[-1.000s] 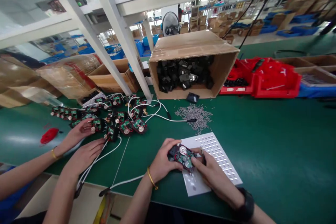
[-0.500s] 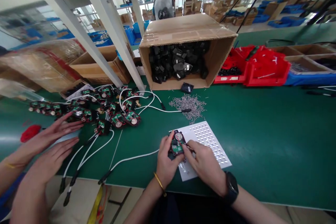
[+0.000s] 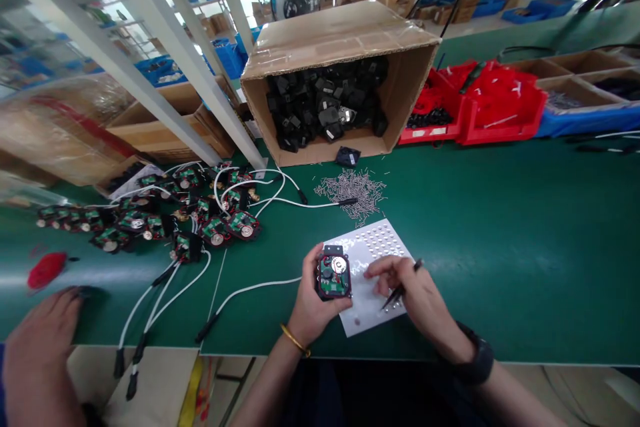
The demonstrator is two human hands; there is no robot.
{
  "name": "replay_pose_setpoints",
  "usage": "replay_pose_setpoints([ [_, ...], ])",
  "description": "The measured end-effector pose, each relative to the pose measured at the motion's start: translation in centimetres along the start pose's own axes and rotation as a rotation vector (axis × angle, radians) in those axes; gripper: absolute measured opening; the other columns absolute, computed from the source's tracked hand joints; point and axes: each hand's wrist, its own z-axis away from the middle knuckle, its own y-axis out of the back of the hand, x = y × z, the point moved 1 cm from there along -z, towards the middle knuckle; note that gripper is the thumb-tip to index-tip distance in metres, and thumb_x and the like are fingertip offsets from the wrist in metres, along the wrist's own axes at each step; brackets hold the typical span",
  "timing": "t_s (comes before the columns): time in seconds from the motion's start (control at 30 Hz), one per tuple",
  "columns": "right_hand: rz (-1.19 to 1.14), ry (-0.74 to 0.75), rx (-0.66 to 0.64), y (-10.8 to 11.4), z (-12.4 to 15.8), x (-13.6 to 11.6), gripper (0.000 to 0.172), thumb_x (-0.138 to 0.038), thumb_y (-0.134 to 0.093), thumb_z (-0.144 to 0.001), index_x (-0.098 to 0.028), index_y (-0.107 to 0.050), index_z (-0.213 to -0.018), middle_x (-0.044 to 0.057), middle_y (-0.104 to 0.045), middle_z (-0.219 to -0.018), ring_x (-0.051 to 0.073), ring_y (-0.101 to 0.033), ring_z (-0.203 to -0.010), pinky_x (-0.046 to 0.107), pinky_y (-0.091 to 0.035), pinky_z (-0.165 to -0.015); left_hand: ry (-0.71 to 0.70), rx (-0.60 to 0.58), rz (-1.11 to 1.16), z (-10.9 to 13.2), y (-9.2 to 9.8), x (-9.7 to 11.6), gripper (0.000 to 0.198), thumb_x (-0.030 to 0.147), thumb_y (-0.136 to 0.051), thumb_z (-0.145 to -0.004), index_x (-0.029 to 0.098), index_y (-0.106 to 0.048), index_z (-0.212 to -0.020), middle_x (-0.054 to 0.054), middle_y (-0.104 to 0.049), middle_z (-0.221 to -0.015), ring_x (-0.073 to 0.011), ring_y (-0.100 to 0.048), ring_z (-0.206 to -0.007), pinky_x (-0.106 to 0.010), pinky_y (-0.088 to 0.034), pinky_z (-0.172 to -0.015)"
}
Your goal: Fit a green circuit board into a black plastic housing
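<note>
Gripping a square black plastic module with a green circuit board (image 3: 330, 280) near the centre of the frame, the left hand (image 3: 313, 307) was clamped around its left and lower edges, apparently so that the board and its round silvery disc (image 3: 339, 265) faced up uncovered. The right hand (image 3: 419, 292), apart from the module and to its right, was closed around a slim dark pen-like tool (image 3: 400, 291). The tool slanted between the fingers, seemingly to leave thumb and forefinger free; whether those tips pinched anything small could not be told. Beneath them, a white rectangular sheet (image 3: 367, 310) lay flat on the green counter (image 3: 500, 247), its rows of silvery dots (image 3: 383, 237) probably placed within easy reach. A thin white cable (image 3: 260, 289) ran from lower left toward the left hand. A co-worker's hand (image 3: 45, 323) showed at the lower left.
</note>
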Motion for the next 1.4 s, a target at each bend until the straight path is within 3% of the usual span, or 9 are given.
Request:
replay_pose_setpoints([
  [0.13, -0.178, -0.078, 0.231, 4.7, -0.2, 1.4, 0.077, -0.07, -0.008, -0.083, -0.02, -0.063, -0.065, 0.005, -0.058, -0.062, 0.017, -0.056, -0.058, 0.029, -0.043, -0.056, 0.043, 0.035, -0.031, -0.4, 0.9, -0.1, 0.085, 0.04, -0.083, -0.047, 0.017, -0.043, -0.119, -0.01, -0.054, -0.119, -0.0267, -0.053, -0.107, -0.036, -0.044, -0.093],
  [0.23, -0.395, -0.152, 0.338, 6.1, 0.3, 2.5, 0.073, -0.073, -0.016, -0.081, -0.019, -0.065, -0.074, 0.005, -0.06, -0.061, 0.018, -0.06, -0.059, 0.032, -0.048, -0.062, 0.081, 0.027, -0.022, -0.4, 2.1, 0.5, 0.069, 0.05, -0.072, -0.057, 0.015, -0.05, -0.112, -0.007, -0.061, -0.103, -0.0239, -0.059, -0.092, -0.034, -0.049, -0.081],
  [0.33, -0.432, -0.172, 0.341, 4.7, 1.5, 3.5, 0.062, -0.072, -0.031, -0.081, -0.019, -0.063, -0.088, 0.01, -0.067, -0.084, 0.024, -0.064, -0.084, 0.038, -0.048, -0.08, 0.08, -0.018, -0.063, -0.5, 2.9, 1.3, 0.053, 0.049, -0.062, -0.068, 0.016, -0.054, -0.109, -0.005, -0.062, -0.097, -0.0206, -0.058, -0.085, -0.031, -0.05, -0.075],
  [0.4, -0.28, -0.187, 0.34, 3.3, 2.5, 4.1, 0.046, -0.062, -0.053, -0.078, -0.019, -0.062, -0.092, 0.009, -0.067, -0.091, 0.023, -0.062, -0.087, 0.037, -0.048, -0.08, 0.081, -0.057, -0.146, -0.8, 2.8, 1.6, 0.048, 0.04, -0.064, -0.067, 0.017, -0.054, -0.107, -0.004, -0.062, -0.095, -0.0193, -0.058, -0.085, -0.03, -0.049, -0.077],
  [0.5, -0.037, -0.155, 0.369, 2.1, 3.9, 4.4, 0.029, -0.042, -0.07, -0.071, -0.019, -0.061, -0.087, 0.004, -0.065, -0.082, 0.018, -0.06, -0.074, 0.03, -0.048, -0.067, 0.065, -0.054, -0.272, -1.6, 2.6, 1.6, 0.044, 0.033, -0.064, -0.066, 0.016, -0.054, -0.105, -0.004, -0.059, -0.093, -0.0199, -0.057, -0.086, -0.032, -0.047, -0.08],
  [0.6, -0.012, -0.098, 0.345, 2.1, 4.8, 4.1, 0.022, -0.037, -0.066, -0.075, -0.019, -0.059, -0.083, 0.001, -0.06, -0.068, 0.014, -0.055, -0.059, 0.027, -0.046, -0.055, -0.031, -0.028, -0.339, -2.0, 2.5, 1.7, 0.041, 0.036, -0.062, -0.066, 0.014, -0.056, -0.101, -0.007, -0.054, -0.1, -0.0234, -0.054, -0.096, -0.034, -0.044, -0.086],
  [0.8, -0.039, -0.177, 0.238, 2.5, 4.8, 4.0, 0.024, -0.037, -0.069, -0.073, -0.018, -0.056, -0.077, -0.001, -0.06, -0.06, 0.014, -0.056, -0.052, 0.026, -0.047, -0.051, 0.003, -0.207, -0.256, -1.0, 2.1, 1.7, 0.053, 0.035, -0.067, -0.066, 0.017, -0.049, -0.112, -0.009, -0.057, -0.111, -0.0238, -0.057, -0.097, -0.034, -0.043, -0.087],
  [1.07, -0.018, -0.169, 0.311, 1.8, 4.9, 4.9, 0.021, -0.038, -0.062, -0.079, -0.018, -0.062, -0.084, 0.006, -0.069, -0.074, 0.021, -0.066, -0.066, 0.035, -0.054, -0.064, -0.055, -0.18, -0.354, -0.6, 1.9, 0.4, 0.062, 0.043, -0.068, -0.064, 0.017, -0.045, -0.116, -0.01, -0.054, -0.116, -0.0262, -0.055, -0.102, -0.036, -0.043, -0.087],
  [1.4, 0.006, -0.134, 0.194, 2.5, 4.7, 4.3, 0.018, -0.037, -0.059, -0.083, -0.018, -0.06, -0.08, 0.004, -0.067, -0.07, 0.017, -0.063, -0.064, 0.029, -0.051, -0.062, -0.094, -0.182, -0.339, -0.7, 1.8, 0.4, 0.063, 0.049, -0.069, -0.063, 0.018, -0.046, -0.114, -0.009, -0.052, -0.116, -0.0257, -0.053, -0.104, -0.036, -0.04, -0.089],
])
